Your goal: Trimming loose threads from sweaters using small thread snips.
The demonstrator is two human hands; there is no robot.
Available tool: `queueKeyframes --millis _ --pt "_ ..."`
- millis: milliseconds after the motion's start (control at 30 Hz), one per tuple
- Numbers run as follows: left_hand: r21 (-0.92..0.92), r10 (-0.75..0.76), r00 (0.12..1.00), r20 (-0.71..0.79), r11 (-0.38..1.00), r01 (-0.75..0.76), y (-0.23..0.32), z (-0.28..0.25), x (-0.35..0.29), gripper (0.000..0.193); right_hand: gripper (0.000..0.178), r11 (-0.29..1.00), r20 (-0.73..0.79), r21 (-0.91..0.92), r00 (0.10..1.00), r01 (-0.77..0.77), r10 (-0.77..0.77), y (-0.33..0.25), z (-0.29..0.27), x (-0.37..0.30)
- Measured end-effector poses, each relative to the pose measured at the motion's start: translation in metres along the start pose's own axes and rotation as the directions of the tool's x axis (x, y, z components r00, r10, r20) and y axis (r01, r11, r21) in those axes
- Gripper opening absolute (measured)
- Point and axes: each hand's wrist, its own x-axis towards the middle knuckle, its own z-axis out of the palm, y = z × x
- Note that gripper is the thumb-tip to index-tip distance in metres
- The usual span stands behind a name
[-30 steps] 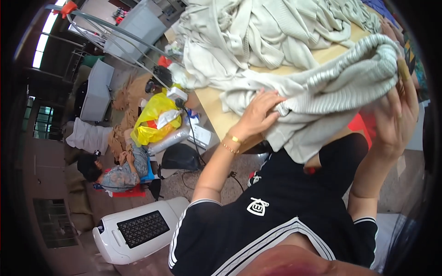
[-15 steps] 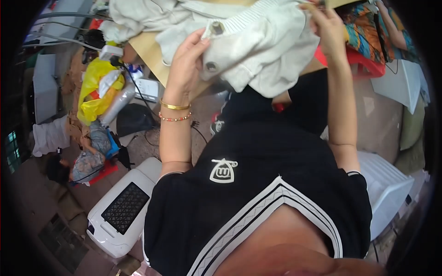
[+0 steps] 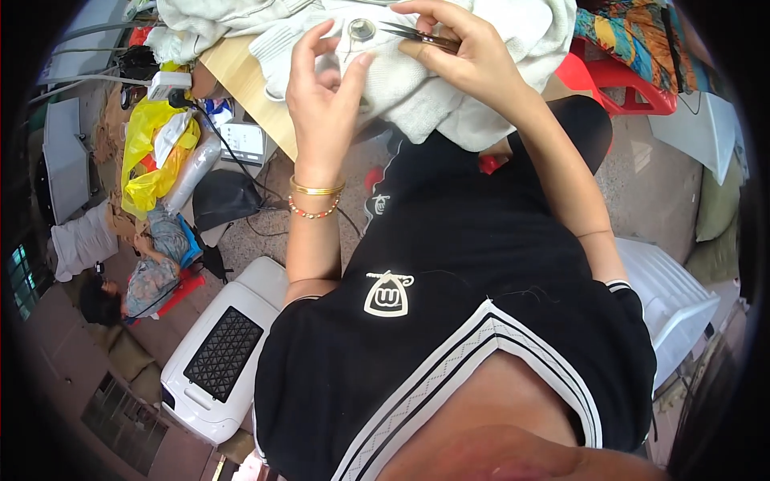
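Note:
A cream knitted garment (image 3: 417,100) with a ribbed band lies over the table at the top of the view. On it is a round dark button (image 3: 362,30) with a pale rim and a loose thread beside it. My left hand (image 3: 322,108) rests at the garment beside this button, thumb and fingers apart and nothing seen between them. In my right hand (image 3: 473,60) is a small pair of dark thread snips (image 3: 421,35), their pointed blades parted and aimed left at the button. A second button, by my left thumb, is mostly hidden.
The wooden tabletop (image 3: 233,68) shows at the left. A red plastic stool (image 3: 626,88) stands right of the table, and a yellow plastic bag (image 3: 144,148) lies at the left. A white appliance with a black grille (image 3: 224,353) is lower left. Another person (image 3: 152,272) sits far left.
My right hand has come left from the garment's far edge to the button, and the snips now show plainly. My left hand has let go of the garment's edge, and its fingers have spread.

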Motion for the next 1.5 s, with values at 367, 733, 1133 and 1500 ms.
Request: queueKeyframes --millis 367,733,1133,1500 --pt "0.343 0.253 0.962 -0.106 0.917 -0.204 -0.018 0.001 0.008 0.012 0.033 0.794 -0.012 -0.578 0.97 0.191 -0.242 0.005 0.012 -0.001" --pt "0.397 0.304 0.948 -0.09 0.884 -0.246 -0.006 -0.001 0.007 0.006 0.033 0.702 0.003 -0.695 0.977 0.157 -0.215 -0.002 0.027 0.003" --pt "0.386 0.353 0.932 -0.083 0.873 -0.296 -0.006 -0.004 0.005 0.005 0.028 0.751 -0.034 -0.625 0.954 0.213 -0.299 0.006 0.028 0.004" --pt "0.403 0.714 0.698 0.058 0.623 -0.671 -0.019 -0.005 0.029 0.01 0.033 0.815 -0.009 -0.493 0.934 0.305 -0.356 0.008 0.01 -0.014"
